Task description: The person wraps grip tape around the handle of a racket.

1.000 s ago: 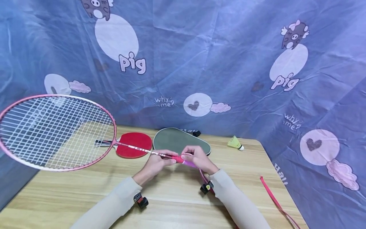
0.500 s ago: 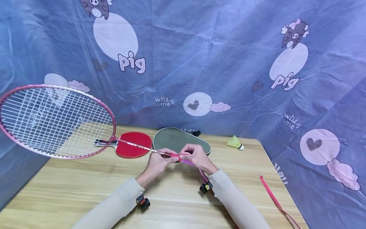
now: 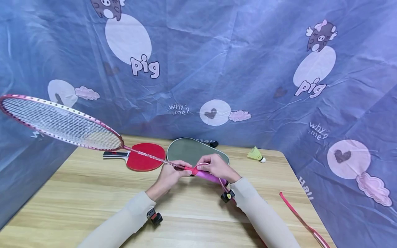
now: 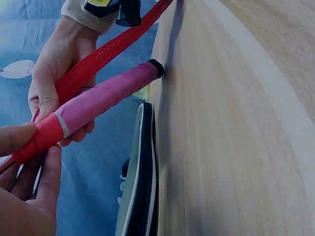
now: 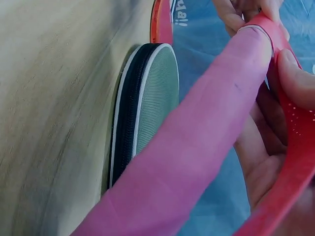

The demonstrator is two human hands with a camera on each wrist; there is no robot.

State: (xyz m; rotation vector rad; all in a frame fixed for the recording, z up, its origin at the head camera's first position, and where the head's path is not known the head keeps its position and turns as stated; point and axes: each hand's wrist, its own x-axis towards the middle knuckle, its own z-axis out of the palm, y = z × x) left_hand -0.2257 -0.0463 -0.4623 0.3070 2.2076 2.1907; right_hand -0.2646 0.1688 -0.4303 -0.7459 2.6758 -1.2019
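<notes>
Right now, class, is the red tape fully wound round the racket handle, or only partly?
Only partly: red tape wraps one end, most of the pink handle shows uncovered, and a loose strip runs off.

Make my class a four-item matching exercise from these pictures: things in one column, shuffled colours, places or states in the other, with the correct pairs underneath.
Things
1. shuttlecock
2. racket handle
3. perforated strip
4. zipped case

Descriptions
A. red, held by the right hand
B. grey-green, lying flat on the table
C. yellow-green and white, lying on its side
D. pink-purple, black at the end

Right pairs: 1-C, 2-D, 3-A, 4-B
</notes>
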